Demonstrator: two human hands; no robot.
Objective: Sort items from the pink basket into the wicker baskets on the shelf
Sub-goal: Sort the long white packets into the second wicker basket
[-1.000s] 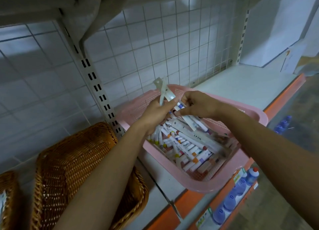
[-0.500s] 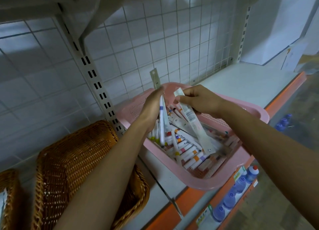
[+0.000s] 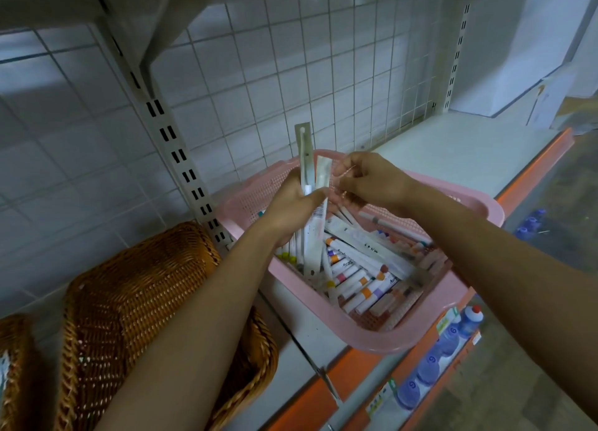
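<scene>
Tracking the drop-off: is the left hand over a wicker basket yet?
No, the left hand grips its long packets above the pink basket, right of the wicker basket.

pink basket [image 3: 404, 340] of markers [image 3: 362, 278], wicker baskets [image 3: 136, 288] left

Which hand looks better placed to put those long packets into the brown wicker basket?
Left. The left hand grips the packets, and the wicker basket sits on that side, beside the pink basket. The right hand is farther from it.
</scene>
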